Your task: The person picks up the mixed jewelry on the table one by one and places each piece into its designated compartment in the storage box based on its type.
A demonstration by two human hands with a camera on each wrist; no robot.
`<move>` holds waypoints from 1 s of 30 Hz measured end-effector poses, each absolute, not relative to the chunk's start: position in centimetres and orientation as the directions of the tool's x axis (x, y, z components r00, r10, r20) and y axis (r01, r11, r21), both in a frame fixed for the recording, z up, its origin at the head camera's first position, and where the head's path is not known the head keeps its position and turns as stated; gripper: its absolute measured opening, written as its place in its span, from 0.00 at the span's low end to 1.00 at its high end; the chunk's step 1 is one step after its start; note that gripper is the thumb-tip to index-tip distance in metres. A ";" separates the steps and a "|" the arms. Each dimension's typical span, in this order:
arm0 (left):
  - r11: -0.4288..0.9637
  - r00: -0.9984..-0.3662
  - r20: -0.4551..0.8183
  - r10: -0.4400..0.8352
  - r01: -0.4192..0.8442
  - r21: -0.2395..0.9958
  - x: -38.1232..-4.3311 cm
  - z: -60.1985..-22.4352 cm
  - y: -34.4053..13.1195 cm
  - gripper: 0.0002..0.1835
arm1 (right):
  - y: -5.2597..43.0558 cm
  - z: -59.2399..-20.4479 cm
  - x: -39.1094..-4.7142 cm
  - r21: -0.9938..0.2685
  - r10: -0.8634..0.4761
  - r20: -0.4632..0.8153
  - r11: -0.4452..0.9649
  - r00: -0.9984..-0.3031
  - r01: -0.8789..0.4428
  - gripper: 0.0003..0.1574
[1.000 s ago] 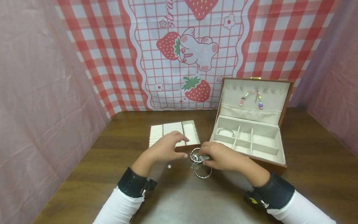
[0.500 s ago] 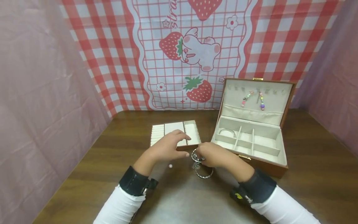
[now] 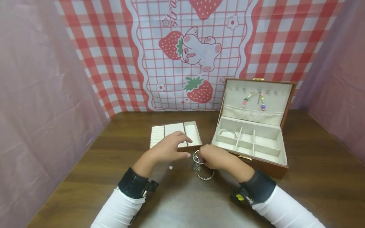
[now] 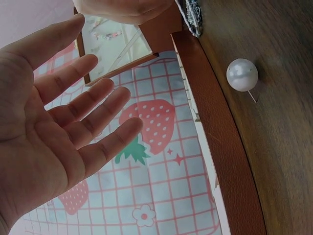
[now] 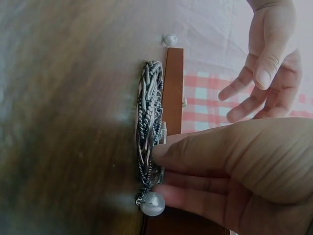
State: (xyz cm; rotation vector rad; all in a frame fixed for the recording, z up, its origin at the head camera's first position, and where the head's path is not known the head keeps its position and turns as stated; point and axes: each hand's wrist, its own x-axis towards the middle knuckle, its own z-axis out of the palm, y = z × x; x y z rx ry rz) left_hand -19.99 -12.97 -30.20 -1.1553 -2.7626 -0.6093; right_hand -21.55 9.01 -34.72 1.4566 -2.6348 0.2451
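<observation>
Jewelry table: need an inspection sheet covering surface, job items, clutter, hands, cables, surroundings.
Surface: wood-grain table, glare at the near side.
Job items: silver jewelry piled on the table; jewelry box open, beaded strands inside its lid; compartment tray to the box's left.
Clutter: one pearl stud lying apart from the pile.
Hands: left hand holds nothing; right hand touches the silver jewelry, firmness of grip unclear.
Cables: nothing seen.
Surroundings: strawberry-print cloth behind, pink drapes both sides.

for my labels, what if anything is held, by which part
Left hand: nothing. Right hand touches the jewelry; whether it grips any part can't be told.
</observation>
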 end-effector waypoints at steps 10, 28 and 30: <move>0.639 -0.717 0.236 0.656 0.694 0.331 -20.0 -30.4 -13.2 0.22 | 8.3 -33.7 -20.9 -0.065 -0.809 0.256 0.531 -0.529 -0.845 0.13; 0.541 -0.725 0.394 0.566 0.686 0.486 -20.1 -29.6 -13.3 0.17 | 10.9 -28.4 -20.1 -0.262 -0.727 0.507 0.381 -0.462 -0.887 0.11; 0.499 -0.750 0.414 0.517 0.656 0.566 -20.0 -29.6 -13.2 0.15 | 11.5 -27.9 -20.1 -0.290 -0.700 0.538 0.370 -0.470 -0.883 0.11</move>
